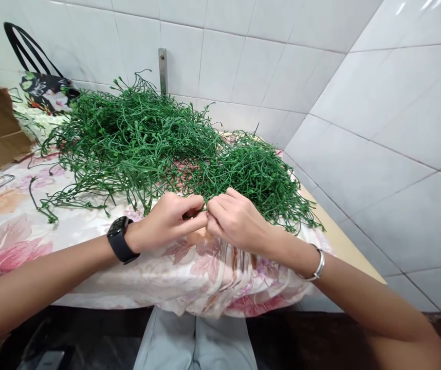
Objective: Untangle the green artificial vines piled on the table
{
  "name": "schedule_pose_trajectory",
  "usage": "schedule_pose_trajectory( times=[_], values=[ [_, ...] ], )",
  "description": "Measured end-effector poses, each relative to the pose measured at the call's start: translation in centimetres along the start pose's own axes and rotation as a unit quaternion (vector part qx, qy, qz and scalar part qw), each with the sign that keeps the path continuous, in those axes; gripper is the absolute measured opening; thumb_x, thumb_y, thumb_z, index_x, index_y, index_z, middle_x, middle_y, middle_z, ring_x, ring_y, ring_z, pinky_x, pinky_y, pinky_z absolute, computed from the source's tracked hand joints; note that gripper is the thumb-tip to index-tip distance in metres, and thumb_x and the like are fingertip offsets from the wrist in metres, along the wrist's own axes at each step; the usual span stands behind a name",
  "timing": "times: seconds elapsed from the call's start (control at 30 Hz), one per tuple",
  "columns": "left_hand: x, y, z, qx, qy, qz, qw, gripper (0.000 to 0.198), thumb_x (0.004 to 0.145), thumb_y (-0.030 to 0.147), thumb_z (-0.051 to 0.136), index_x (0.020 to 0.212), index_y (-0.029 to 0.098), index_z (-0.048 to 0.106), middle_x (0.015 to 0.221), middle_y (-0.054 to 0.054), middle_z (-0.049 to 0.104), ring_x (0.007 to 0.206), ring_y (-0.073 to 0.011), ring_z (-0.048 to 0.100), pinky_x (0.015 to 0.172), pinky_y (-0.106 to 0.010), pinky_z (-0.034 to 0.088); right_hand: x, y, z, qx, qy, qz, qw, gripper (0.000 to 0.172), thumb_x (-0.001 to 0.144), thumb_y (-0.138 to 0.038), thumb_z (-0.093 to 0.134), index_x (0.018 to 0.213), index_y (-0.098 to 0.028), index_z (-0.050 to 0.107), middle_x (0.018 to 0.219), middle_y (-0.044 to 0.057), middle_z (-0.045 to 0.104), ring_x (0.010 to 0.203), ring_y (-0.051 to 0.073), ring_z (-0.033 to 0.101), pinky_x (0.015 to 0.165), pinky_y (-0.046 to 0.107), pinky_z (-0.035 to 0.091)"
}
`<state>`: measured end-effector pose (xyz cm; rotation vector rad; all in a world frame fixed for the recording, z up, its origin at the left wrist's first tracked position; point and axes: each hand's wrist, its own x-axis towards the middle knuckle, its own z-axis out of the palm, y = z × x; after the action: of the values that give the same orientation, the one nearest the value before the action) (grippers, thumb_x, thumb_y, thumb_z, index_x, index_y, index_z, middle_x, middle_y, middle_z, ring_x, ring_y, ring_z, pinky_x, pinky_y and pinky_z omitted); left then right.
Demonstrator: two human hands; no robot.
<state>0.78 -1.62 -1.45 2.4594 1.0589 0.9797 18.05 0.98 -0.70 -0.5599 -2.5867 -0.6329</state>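
The left hand (172,218) and right hand (239,221) are meeting directly in front of the small green heap (259,174), their fingers curling narrow; the fingertips are partly hiding, so whether they are gripping a stem cannot be told. Tangling is posing the main risk: the large green heap (135,128) is lying left of the small green heap, edges merging, so pulling 1 stem could be dragging others along. Both heaps are showing thin, wiry stems ending in small buds.

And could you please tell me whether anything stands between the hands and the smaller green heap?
Nothing visible does: the left hand and right hand are together at the near edge of the smaller green heap.
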Motion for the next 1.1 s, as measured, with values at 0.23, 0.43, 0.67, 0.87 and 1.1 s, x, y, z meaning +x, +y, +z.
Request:
schedule_pose_trajectory(
  times=[0.23, 0.43, 0.67, 0.87, 1.1],
  values=[
    [-0.3, -0.1, 0.4, 0.093, 0.057, 0.036, 0.993, 0.027, 0.079, 0.019, 0.045, 0.056, 0.016, 0.031, 0.049, 0.007, 0.024, 0.044, -0.0045, 0.023, 0.045, -0.020, 0.018, -0.2, -1.1, 0.0, -0.022, -0.011, 0.063, 0.998, 0.030, 0.083, -0.025, 0.034, 0.058, -0.016, 0.047, 0.049, 0.000, 0.047, 0.048, 0.011, 0.038, 0.056, 0.028, 0.025],
    [-0.4, 0.3, -0.6, 0.076, 0.110, 0.003, 0.991, 0.028, 0.080, 0.020, 0.045, 0.055, 0.016, 0.030, 0.049, 0.006, 0.023, 0.045, -0.0050, 0.022, 0.045, -0.021, 0.019, -0.5, 2.3, 0.2, -0.049, 0.012, 0.190, 0.980, 0.029, 0.083, -0.023, 0.035, 0.057, -0.017, 0.045, 0.050, -0.001, 0.046, 0.048, 0.010, 0.034, 0.059, 0.028, 0.025],
    [0.2, -0.1, -1.3, -0.188, 0.080, -0.107, 0.973, 0.023, 0.083, 0.035, 0.039, 0.074, 0.015, 0.048, 0.062, 0.002, 0.040, 0.054, -0.0076, 0.035, 0.050, -0.022, 0.029, -0.5, 4.7, 0.6, -0.040, 0.044, 0.200, 0.978, 0.023, 0.086, -0.030, 0.037, 0.089, -0.017, 0.055, 0.080, 0.005, 0.054, 0.078, 0.017, 0.045, 0.071, 0.032, 0.027],
    [0.7, -0.9, -1.6, -0.304, 0.047, -0.117, 0.944, 0.020, 0.072, 0.021, 0.033, 0.075, 0.014, 0.051, 0.068, -0.003, 0.047, 0.058, -0.0113, 0.039, 0.050, -0.025, 0.032, -0.3, 3.7, 0.1, 0.019, 0.055, 0.171, 0.983, 0.031, 0.082, -0.039, 0.045, 0.104, -0.018, 0.051, 0.101, 0.008, 0.055, 0.097, 0.020, 0.046, 0.084, 0.037, 0.025],
    [0.9, -0.7, -1.2, -0.286, 0.069, -0.140, 0.945, 0.011, 0.073, 0.012, 0.042, 0.080, 0.015, 0.051, 0.070, 0.001, 0.049, 0.065, -0.0093, 0.047, 0.058, -0.022, 0.039, -0.2, 2.6, -0.9, 0.058, 0.087, 0.106, 0.989, 0.015, 0.083, -0.034, 0.047, 0.088, -0.021, 0.054, 0.094, 0.002, 0.060, 0.093, 0.016, 0.052, 0.087, 0.038, 0.022]
  ],
)
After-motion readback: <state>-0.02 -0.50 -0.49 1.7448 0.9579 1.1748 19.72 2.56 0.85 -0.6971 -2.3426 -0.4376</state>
